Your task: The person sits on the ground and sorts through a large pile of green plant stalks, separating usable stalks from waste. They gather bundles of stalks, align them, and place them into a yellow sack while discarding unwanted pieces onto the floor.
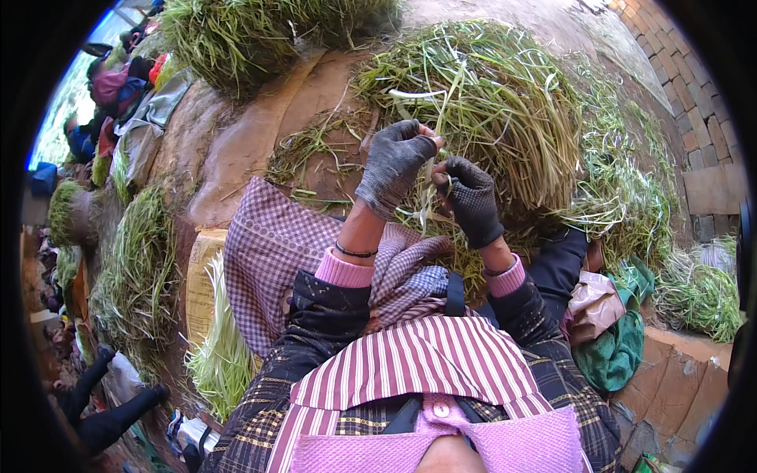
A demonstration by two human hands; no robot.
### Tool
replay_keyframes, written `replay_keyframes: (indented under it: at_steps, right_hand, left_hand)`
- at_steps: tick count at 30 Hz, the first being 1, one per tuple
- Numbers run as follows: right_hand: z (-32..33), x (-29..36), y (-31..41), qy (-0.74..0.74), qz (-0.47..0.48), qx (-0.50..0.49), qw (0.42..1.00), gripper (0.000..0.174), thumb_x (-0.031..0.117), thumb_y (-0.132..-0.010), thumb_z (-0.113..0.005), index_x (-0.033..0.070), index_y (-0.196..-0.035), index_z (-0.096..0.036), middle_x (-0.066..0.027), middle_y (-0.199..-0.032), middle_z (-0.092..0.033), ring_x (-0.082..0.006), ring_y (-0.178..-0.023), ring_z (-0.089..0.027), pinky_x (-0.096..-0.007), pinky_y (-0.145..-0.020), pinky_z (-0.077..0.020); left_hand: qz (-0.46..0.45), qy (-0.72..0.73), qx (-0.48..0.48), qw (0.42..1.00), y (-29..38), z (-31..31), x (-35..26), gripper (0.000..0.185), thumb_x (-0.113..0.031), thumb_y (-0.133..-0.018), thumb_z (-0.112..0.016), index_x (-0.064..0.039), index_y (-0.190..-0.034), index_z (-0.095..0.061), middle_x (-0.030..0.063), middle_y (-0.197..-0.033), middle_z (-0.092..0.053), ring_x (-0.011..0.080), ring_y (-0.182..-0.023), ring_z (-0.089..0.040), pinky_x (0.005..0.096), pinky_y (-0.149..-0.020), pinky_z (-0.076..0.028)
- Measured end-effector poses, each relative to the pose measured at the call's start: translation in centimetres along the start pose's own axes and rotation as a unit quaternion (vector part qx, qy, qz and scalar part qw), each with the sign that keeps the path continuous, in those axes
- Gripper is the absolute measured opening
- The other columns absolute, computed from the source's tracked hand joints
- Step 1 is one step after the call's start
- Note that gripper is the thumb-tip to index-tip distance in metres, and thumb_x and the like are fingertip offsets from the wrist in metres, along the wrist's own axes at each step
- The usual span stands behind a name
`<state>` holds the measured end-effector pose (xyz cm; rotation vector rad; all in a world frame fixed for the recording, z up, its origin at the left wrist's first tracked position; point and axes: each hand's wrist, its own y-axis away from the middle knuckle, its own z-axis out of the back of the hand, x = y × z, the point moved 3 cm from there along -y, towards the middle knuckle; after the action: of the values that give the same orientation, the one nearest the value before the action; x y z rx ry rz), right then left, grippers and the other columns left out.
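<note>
My left hand [397,168], in a grey fingerless glove, pinches a long pale-green stalk [440,121] between thumb and fingertips. Just below and to its right, my right hand [470,198] wears a dark dotted fingerless glove. Its fingertips are curled in against the lower part of the same stalk and seem to grip a thin strip of leaf. Directly beyond both hands lies a big heap of long-leaved green stalks [502,112]. A checked cloth [278,254] covers my lap under the left forearm.
At my left, a bundle of cleaner pale stalks [227,349] lies by a yellow carton [204,284]. More heaps stand at far left [136,272] and top [236,41]. Loose leaves [627,177] litter the right side. Other people [112,83] sit at upper left. A green cloth [615,349] lies right.
</note>
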<state>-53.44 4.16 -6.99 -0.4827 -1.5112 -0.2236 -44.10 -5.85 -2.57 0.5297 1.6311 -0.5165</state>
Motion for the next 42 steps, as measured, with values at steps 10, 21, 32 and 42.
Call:
replay_keyframes:
  at_steps: [10, 21, 32, 42]
  right_hand:
    - [0.0, -1.0, 1.1, -0.042, -0.087, -0.003, 0.995, 0.013, 0.007, -0.081, -0.054, 0.003, -0.093, -0.056, 0.0031, -0.068, -0.049, -0.0025, -0.053, -0.042, -0.0165, -0.047, -0.035]
    - [2.0, -4.5, 1.9, -0.11, -0.121, 0.013, 0.986, 0.004, 0.009, -0.082, -0.054, 0.006, -0.08, -0.053, 0.0019, -0.06, -0.049, -0.0047, -0.047, -0.043, -0.0187, -0.044, -0.0341]
    - [7.2, -13.8, 5.8, 0.148, -0.281, 0.035, 0.948, 0.014, 0.011, -0.079, -0.057, 0.004, -0.091, -0.055, 0.001, -0.069, -0.055, -0.0068, -0.051, -0.048, -0.0196, -0.048, -0.0402]
    - [-2.0, -0.3, 0.2, -0.117, -0.106, 0.074, 0.985, 0.013, 0.012, -0.08, -0.061, 0.003, -0.088, -0.058, -0.0016, -0.073, -0.059, -0.0055, -0.054, -0.051, -0.0183, -0.049, -0.0409]
  left_hand:
    - [0.037, -0.016, -0.003, 0.999, -0.5, 1.2, 0.2, 0.012, -0.014, -0.072, -0.064, -0.004, -0.069, -0.058, -0.0042, -0.06, -0.051, 0.0037, -0.058, -0.044, 0.0196, -0.054, -0.038]
    - [0.072, -0.087, 0.079, 0.99, -0.5, 1.7, 0.8, 0.015, -0.015, -0.073, -0.066, -0.003, -0.078, -0.059, -0.0001, -0.067, -0.057, 0.0064, -0.059, -0.052, 0.0189, -0.057, -0.042]
    - [0.035, 0.13, -0.043, 0.99, 0.0, 6.0, -3.2, 0.02, -0.021, -0.081, -0.058, -0.001, -0.079, -0.06, 0.0044, -0.063, -0.057, 0.01, -0.048, -0.053, 0.0193, -0.044, -0.042]
    - [0.105, 0.011, 0.022, 0.994, 0.0, 2.8, -1.3, 0.015, -0.019, -0.075, -0.06, -0.004, -0.074, -0.058, 0.001, -0.061, -0.055, 0.0074, -0.05, -0.053, 0.0195, -0.044, -0.042]
